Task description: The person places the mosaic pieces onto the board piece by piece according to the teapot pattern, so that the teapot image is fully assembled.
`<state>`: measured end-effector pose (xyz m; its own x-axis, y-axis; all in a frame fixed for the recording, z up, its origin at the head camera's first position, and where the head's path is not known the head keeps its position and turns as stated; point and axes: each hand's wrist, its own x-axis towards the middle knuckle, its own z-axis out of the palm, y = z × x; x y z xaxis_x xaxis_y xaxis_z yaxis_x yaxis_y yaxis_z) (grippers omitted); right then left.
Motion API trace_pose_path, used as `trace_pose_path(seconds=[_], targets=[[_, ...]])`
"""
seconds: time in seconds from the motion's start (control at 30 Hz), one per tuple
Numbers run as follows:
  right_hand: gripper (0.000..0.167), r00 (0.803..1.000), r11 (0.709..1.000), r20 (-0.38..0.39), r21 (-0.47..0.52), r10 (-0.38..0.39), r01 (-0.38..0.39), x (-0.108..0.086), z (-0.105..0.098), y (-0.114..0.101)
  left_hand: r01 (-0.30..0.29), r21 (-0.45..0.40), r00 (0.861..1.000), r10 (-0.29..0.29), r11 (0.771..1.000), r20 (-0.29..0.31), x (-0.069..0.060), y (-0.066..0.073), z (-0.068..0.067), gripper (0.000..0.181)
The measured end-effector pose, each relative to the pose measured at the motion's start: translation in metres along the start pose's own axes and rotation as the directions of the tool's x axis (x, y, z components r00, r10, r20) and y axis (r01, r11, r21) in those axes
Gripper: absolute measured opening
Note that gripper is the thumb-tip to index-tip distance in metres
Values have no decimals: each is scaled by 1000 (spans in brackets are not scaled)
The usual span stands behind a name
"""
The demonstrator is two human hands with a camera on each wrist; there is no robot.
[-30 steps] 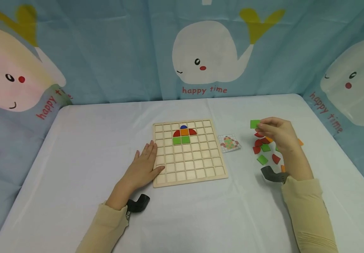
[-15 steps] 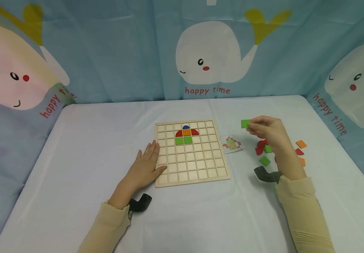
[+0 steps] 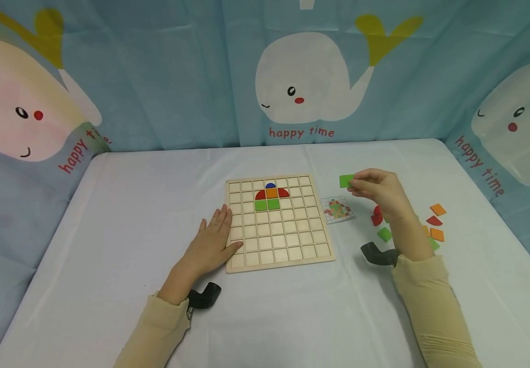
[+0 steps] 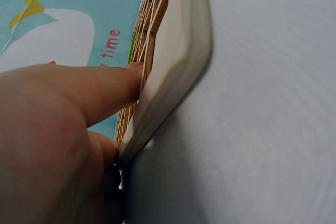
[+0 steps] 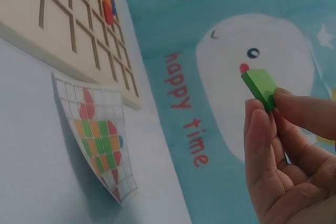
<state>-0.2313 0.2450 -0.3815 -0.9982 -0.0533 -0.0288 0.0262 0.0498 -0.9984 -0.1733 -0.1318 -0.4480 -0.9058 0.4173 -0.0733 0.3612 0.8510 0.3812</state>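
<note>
Tile (image 3: 345, 181), green and flat, is hanging in the air above the right half of the table (image 3: 269, 317), right of the board (image 3: 287, 228) and, in the head view, just beyond the card (image 3: 337, 209). The right hand (image 3: 377, 191) is pinching it narrowly by its right end, leaving the rest pointing left, toward the board. Its showing part is running left to right, but the fingertips are covering some of it, so I cannot tell its true long axis; the right wrist view is showing it tilted. The left hand (image 3: 207, 248) is resting on the board's left edge, its grip standing wide, fingers reaching far and thumb lying right over the near cells. The board is carrying a blue half-round (image 3: 271, 185), an orange square (image 3: 271, 193) nearer, red pieces (image 3: 260, 195) left and right of that, and two green squares (image 3: 261, 205) nearer again. Loose pieces (image 3: 437, 235) are lying right of the card, on both sides of the right forearm.
</note>
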Motion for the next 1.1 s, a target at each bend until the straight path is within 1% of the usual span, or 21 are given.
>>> trace_pose_path(seconds=[0.23, 0.47, 0.77, 0.9, 1.1], targets=[[11, 999, 998, 21, -58, 24, -23, 2, 11, -1, 0, 3, 1000, 0, 1000, 0, 0, 0, 0, 79], [6, 998, 1000, 57, 1, 20, -20, 6, 21, -1, -2, 2, 1000, 2, 1000, -4, 0, 0, 0, 79], [7, 998, 1000, 68, -25, -9, 10, 9, 30, -1, -3, 5, 1000, 3, 1000, -6, 0, 0, 0, 79], [7, 998, 999, 69, -38, -4, 6, 10, 35, -2, -4, 7, 1000, 4, 1000, -5, 0, 0, 0, 79], [15, 996, 998, 83, -58, 17, -12, 12, 41, -1, -2, 9, 1000, 2, 1000, 1, 0, -1, 0, 79]])
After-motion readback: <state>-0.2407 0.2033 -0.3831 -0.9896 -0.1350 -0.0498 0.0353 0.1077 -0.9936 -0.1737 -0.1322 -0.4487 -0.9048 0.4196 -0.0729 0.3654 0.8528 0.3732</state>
